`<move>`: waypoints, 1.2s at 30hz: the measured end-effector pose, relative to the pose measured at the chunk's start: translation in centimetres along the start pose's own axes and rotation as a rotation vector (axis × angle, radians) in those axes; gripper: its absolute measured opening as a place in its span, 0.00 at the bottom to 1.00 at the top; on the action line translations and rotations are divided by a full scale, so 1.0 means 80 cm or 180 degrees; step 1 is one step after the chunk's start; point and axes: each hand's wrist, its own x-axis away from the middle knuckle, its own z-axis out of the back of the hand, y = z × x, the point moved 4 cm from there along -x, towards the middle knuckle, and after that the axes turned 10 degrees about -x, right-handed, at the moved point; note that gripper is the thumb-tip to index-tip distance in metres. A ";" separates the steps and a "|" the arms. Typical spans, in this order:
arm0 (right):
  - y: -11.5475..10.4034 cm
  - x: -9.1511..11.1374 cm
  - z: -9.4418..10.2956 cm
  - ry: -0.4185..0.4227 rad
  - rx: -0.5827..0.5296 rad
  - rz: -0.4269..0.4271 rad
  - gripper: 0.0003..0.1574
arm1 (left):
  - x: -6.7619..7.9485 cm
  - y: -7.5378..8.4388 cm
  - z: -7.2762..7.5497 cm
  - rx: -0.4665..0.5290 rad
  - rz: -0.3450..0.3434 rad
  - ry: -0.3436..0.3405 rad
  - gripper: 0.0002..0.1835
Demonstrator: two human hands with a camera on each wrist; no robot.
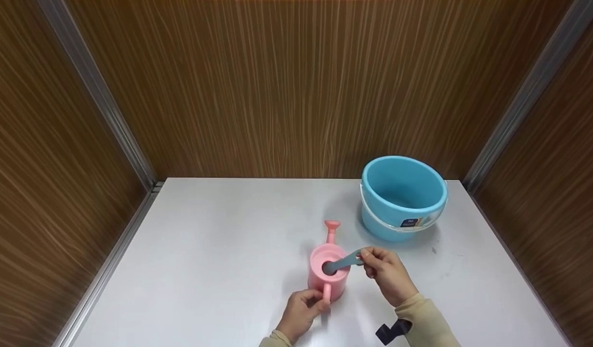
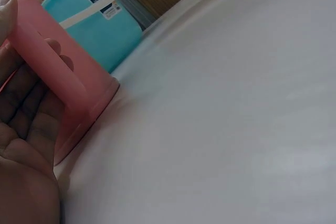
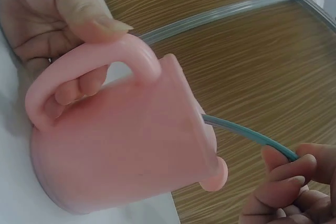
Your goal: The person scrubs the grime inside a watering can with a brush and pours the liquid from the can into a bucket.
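Observation:
A pink watering can stands upright on the white table, its spout toward the back wall. My left hand grips its handle; in the right wrist view the fingers pass through the handle loop, with the thumb on top. Between thumb and fingers, my right hand pinches the upper end of a flat, slightly curved blue-grey tool. The tool slants down into the can's round top opening. Its lower end is hidden inside, so its exact kind cannot be told.
A light-blue bucket with a white carrying handle stands at the back right, behind my right hand. Wood-grain panels enclose the white table at the back and both sides.

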 end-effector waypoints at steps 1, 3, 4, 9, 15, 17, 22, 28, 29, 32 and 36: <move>0.000 0.001 0.001 -0.0003 -0.0050 -0.0019 0.20 | 0.000 0.000 0.000 0.0005 0.0026 -0.0012 0.08; 0.000 0.002 0.003 -0.0029 -0.0117 -0.0057 0.20 | -0.003 -0.012 -0.002 0.0009 0.0098 -0.0014 0.08; 0.000 0.002 0.003 -0.0055 -0.0138 -0.0069 0.19 | -0.004 -0.018 -0.003 0.0010 0.0132 -0.0013 0.08; -0.004 0.002 0.000 -0.0202 -0.0025 -0.0182 0.20 | -0.009 -0.038 -0.005 0.0028 0.0202 -0.0002 0.08; -0.003 -0.005 -0.014 -0.0343 0.0614 -0.0319 0.22 | -0.004 -0.016 0.000 0.0083 0.0036 0.0028 0.07; -0.001 -0.009 -0.020 -0.0365 0.0903 -0.0307 0.19 | -0.003 -0.007 -0.001 0.0073 -0.0009 0.0029 0.07; 0.006 -0.016 -0.029 -0.0351 0.1320 -0.0312 0.12 | 0.000 -0.003 -0.005 0.0054 0.0057 0.0013 0.06; 0.009 -0.018 -0.030 -0.0420 0.1342 -0.0365 0.12 | 0.002 -0.004 -0.007 0.0061 0.0061 0.0047 0.04; 0.009 -0.019 -0.030 -0.0421 0.1329 -0.0362 0.12 | 0.002 -0.004 -0.007 0.0064 0.0056 0.0042 0.04; 0.008 -0.019 -0.030 -0.0441 0.1276 -0.0314 0.12 | 0.000 -0.003 -0.005 0.0065 0.0052 0.0022 0.04; 0.009 -0.018 -0.034 -0.0467 0.1235 -0.0275 0.11 | 0.001 -0.002 -0.002 0.0048 0.0071 0.0019 0.06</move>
